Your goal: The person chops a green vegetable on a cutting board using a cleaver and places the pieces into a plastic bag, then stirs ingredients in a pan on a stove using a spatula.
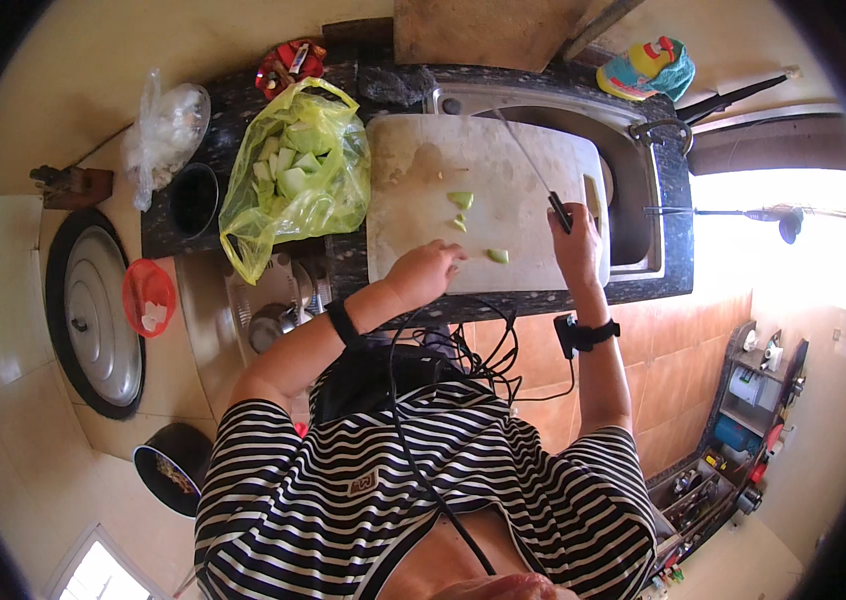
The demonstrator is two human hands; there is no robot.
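My right hand (577, 241) grips the black handle of a kitchen knife (532, 159) above the right side of a white plastic cutting board (415, 217). The thin blade points away, up and to the left. Over the board's near left part is my left hand (427, 271), fingers loosely bent, with nothing visible in them. A green vegetable piece (497, 256) lies just right of its fingertips. Farther up the board are another green piece (460, 199) and small scraps (459, 223). Left of the board, a yellow-green plastic bag (348, 202) holds many cut pale-green chunks (295, 169).
The board partly covers a steel sink (629, 225) with a faucet (661, 131). A yellow bottle (637, 69) stands behind it. Farther left are a dark bowl (195, 199), a clear bag (168, 135), a red basket (148, 298) and a large metal lid (102, 315). Black cables (494, 352) hang before me.
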